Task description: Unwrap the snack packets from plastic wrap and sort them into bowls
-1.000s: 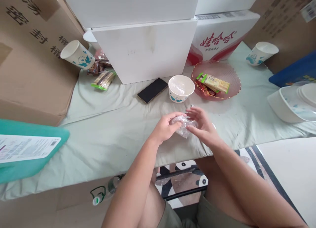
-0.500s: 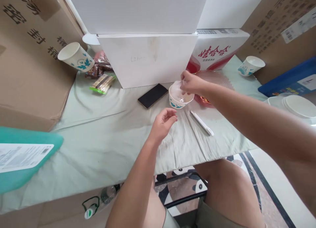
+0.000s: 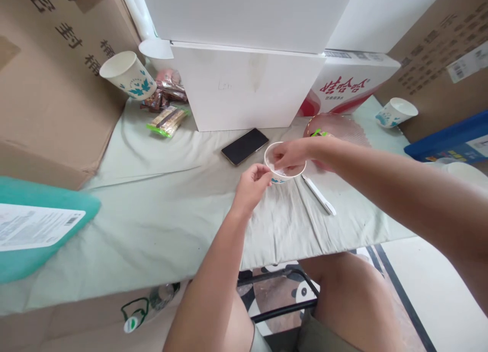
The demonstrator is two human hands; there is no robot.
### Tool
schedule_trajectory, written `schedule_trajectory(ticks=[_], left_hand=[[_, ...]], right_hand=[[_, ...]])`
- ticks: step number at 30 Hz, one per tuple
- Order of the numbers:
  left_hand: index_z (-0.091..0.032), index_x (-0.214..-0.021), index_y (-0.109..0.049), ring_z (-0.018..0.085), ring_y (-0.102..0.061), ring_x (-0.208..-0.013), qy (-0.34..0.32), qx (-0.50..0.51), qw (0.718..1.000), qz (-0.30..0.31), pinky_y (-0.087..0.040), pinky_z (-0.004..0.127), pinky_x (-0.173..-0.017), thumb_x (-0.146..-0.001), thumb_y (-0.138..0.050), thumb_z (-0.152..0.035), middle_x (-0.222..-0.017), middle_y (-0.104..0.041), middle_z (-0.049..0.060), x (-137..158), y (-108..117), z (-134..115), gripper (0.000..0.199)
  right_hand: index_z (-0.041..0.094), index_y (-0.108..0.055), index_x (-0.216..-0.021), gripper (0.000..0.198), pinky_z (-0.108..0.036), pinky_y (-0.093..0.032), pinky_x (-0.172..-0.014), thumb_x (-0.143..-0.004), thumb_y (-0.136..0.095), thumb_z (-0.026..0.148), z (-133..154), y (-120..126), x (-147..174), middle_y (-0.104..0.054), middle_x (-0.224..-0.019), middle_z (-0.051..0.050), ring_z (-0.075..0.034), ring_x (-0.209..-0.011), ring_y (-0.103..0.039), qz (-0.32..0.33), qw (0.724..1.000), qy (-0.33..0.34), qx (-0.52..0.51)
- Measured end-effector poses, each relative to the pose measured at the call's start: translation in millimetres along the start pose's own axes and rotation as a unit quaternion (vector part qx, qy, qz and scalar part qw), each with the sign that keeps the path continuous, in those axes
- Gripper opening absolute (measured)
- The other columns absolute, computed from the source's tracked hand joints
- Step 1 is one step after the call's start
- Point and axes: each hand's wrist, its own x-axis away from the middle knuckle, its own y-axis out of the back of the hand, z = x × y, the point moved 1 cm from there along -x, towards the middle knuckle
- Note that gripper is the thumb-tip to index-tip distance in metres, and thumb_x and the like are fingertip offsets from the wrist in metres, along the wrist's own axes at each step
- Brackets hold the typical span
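Observation:
A white paper bowl with blue leaf prints stands on the cloth-covered table. My left hand is at its near left side, thumb and fingers closed on the rim. My right hand reaches down inside the bowl with curled fingers, the tips partly hidden by the wall. Under those fingers a bit of thin, whitish, see-through wrapper shows. A black phone lies left of the bowl, and a white pen-shaped cutter lies to its right.
A pink clear plate with wrapped items sits behind my right forearm. Paper cups and packaged snacks are at the back left, another cup at the back right. White boxes wall off the back; a green container stands left.
My right hand has gone down into the bowl with the whitish wrapper. My left hand has moved up to the bowl's rim and closed on it. The view has shifted slightly.

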Motion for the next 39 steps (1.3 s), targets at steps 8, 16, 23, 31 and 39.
schedule_trajectory(ticks=[8, 16, 23, 31, 39], left_hand=[[-0.02, -0.066, -0.048, 0.009, -0.053, -0.053, 0.054, -0.02, 0.998, -0.034, -0.037, 0.023, -0.053, -0.08, -0.068, -0.038, -0.058, -0.054, -0.004, 0, -12, 8, 0.031], [-0.019, -0.05, -0.052, 0.008, -0.045, -0.043, 0.009, -0.08, 0.996, -0.037, -0.032, 0.024, -0.048, -0.076, -0.062, -0.03, -0.047, -0.054, -0.002, -4, -20, 12, 0.03], [-0.019, -0.046, -0.046, 0.008, -0.043, -0.04, 0.002, -0.077, 0.996, -0.045, -0.029, 0.023, -0.046, -0.074, -0.059, -0.022, -0.041, -0.048, -0.004, 3, -14, 5, 0.031], [-0.02, -0.04, -0.041, 0.007, -0.036, -0.036, -0.009, -0.093, 0.993, -0.072, -0.024, 0.023, -0.042, -0.076, -0.057, -0.022, -0.035, -0.039, -0.004, 3, -9, 2, 0.039], [-0.02, -0.038, -0.044, 0.007, -0.037, -0.034, 0.037, -0.086, 0.995, -0.014, -0.025, 0.024, -0.041, -0.077, -0.059, -0.024, -0.035, -0.041, -0.003, 3, -6, 3, 0.042]], right_hand=[[0.018, -0.072, -0.097, 0.022, -0.032, -0.042, -0.073, -0.087, -0.055, 0.026, 19, -8, 4, -0.07, -0.105, -0.012, -0.024, -0.095, -0.064, 0.03, 0.996, 0.044, 0.074], [0.019, -0.073, -0.1, 0.025, -0.031, -0.042, -0.069, -0.077, -0.065, 0.023, 13, -28, 9, -0.072, -0.103, -0.009, -0.026, -0.093, -0.067, 0.045, 0.989, 0.083, 0.115], [0.02, -0.069, -0.108, 0.026, -0.032, -0.04, -0.069, -0.085, -0.057, 0.025, 15, -36, 34, -0.071, -0.107, -0.011, -0.028, -0.098, -0.066, -0.121, 0.978, 0.088, 0.145], [0.014, -0.063, -0.108, 0.031, -0.032, -0.032, -0.063, -0.093, -0.036, 0.007, 22, -37, 73, -0.066, -0.1, -0.016, -0.027, -0.096, -0.061, -0.217, 0.936, 0.086, 0.262], [0.019, -0.07, -0.094, 0.016, -0.03, -0.038, -0.066, -0.082, -0.06, 0.016, 21, -38, 25, -0.071, -0.099, -0.009, -0.022, -0.085, -0.065, -0.035, 0.985, 0.091, 0.141]])
